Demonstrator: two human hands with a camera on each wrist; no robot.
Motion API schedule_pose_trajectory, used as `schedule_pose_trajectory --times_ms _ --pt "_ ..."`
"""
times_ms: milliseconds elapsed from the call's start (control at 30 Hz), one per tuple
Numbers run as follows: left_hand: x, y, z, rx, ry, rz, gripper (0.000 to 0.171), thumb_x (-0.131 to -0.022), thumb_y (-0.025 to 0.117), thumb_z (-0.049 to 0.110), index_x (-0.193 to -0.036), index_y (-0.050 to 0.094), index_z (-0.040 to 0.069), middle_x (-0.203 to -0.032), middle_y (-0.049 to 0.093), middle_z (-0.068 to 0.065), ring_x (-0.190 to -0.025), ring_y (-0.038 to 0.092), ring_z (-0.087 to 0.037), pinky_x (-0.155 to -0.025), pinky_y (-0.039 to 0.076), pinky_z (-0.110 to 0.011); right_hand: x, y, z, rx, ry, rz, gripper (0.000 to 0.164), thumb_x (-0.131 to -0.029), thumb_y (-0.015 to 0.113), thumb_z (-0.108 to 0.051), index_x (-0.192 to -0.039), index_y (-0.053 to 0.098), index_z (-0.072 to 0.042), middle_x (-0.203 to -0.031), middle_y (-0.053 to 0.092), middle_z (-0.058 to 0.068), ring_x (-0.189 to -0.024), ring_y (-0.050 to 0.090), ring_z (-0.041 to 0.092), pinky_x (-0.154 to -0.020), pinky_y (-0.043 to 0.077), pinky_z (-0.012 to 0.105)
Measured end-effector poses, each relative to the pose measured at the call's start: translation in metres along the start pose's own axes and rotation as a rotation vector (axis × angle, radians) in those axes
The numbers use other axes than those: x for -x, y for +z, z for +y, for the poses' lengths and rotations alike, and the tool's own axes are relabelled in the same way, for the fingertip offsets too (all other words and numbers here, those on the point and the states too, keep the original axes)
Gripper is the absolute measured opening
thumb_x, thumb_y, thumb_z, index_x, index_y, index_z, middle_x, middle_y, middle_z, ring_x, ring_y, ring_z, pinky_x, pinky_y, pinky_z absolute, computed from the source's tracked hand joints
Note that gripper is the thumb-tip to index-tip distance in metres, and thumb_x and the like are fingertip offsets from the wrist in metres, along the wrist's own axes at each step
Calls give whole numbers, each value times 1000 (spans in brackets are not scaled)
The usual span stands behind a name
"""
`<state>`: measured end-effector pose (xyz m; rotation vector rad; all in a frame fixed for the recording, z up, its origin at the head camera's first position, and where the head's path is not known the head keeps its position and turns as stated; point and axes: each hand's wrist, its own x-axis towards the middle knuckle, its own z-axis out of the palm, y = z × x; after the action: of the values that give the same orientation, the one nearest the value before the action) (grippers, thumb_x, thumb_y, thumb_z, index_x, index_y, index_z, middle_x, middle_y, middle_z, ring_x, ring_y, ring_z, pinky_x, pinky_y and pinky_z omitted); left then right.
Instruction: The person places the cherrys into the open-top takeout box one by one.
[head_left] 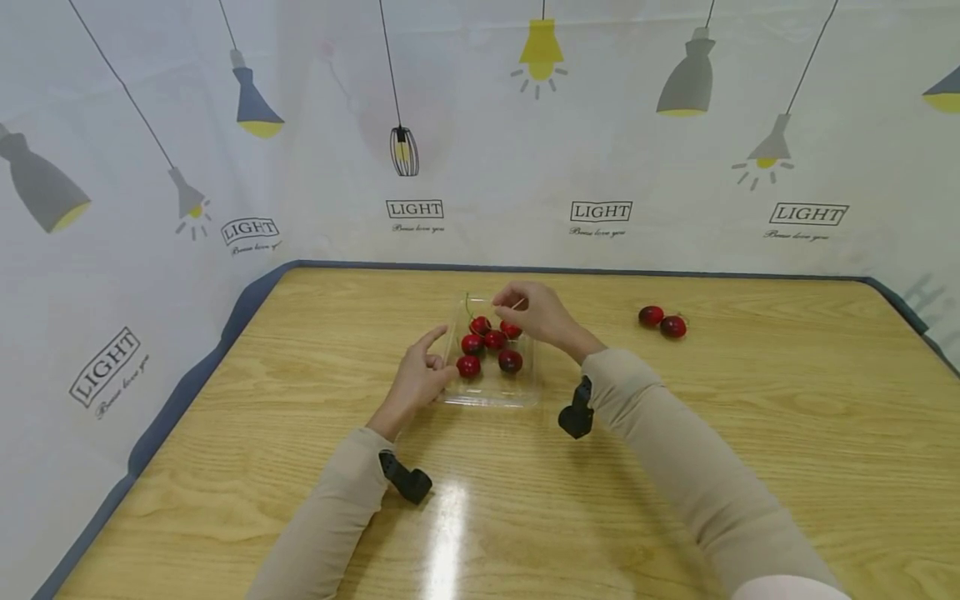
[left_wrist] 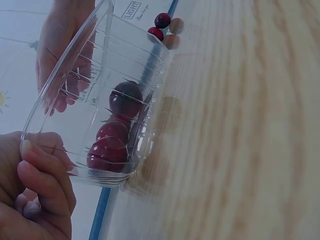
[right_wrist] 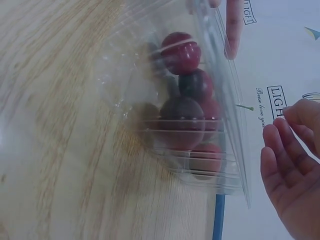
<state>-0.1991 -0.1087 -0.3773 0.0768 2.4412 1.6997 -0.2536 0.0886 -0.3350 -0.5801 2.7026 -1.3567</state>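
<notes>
A clear plastic container (head_left: 491,398) stands on the table with several dark red cherries (head_left: 494,339) inside. At its left side, my left hand (head_left: 418,372) holds the rim, the thumb over the edge; the left wrist view shows the bent fingers (left_wrist: 42,172) close against it. Above the container's far right part hovers my right hand (head_left: 538,312), its fingers loosely bent. In the right wrist view no cherry shows between those fingers (right_wrist: 287,165). One thin green stem (right_wrist: 245,107) sticks up past the rim near them.
Two more cherries (head_left: 663,321) lie together on the wooden table (head_left: 750,400), right of the container. A white backdrop (head_left: 495,167) printed with lamps borders the table at the back and sides. Black wrist cameras (head_left: 576,412) hang below both sleeves.
</notes>
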Motion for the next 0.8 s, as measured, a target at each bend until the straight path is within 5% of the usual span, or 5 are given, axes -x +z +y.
schedule_pose_trajectory --times_ms 800 --pt "1 -1 0 -11 8 1 68 -77 54 -3 -139 29 14 -52 36 1 -38 32 -9 -37 28 -21 13 -35 32 41 19 125 18 -86 56 -12 -100 60 0 -95 59 14 -84 56 24 -72 46 35"
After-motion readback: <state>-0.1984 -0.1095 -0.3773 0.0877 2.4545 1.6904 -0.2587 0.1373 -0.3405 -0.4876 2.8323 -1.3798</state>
